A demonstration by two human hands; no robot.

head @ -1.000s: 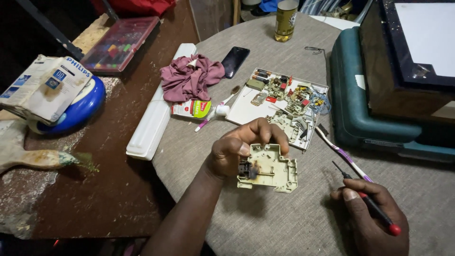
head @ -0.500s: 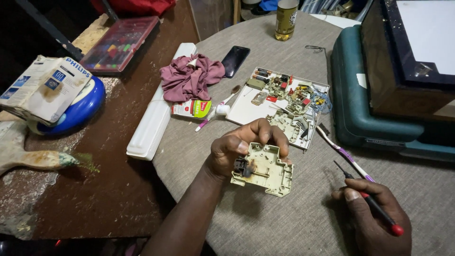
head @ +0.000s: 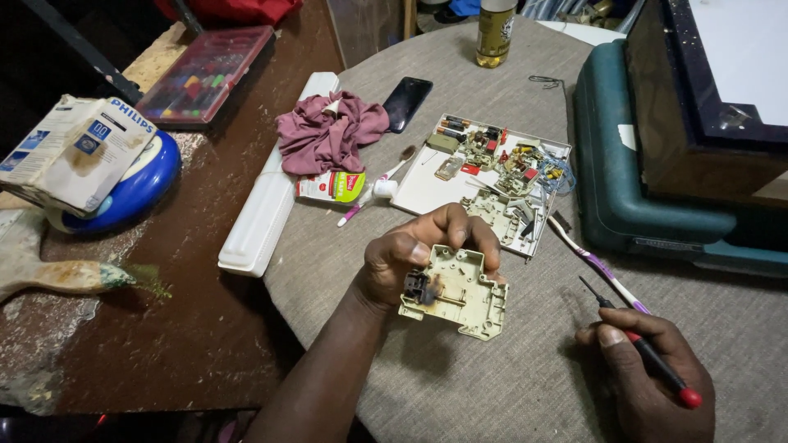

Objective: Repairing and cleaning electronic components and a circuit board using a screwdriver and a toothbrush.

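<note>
While the left hand (head: 410, 258) pinched the cream plastic housing (head: 458, 293) by its edges just above the worktop (head: 460, 385), light, stiff and probably brittle, the right hand (head: 648, 369) gripped a red-handled screwdriver (head: 644, 349).

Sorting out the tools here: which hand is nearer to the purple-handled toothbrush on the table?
Right. The right hand, holding a red-handled screwdriver, lies just below the toothbrush handle's end. The left hand holds the beige plastic housing farther off to its left.
</note>
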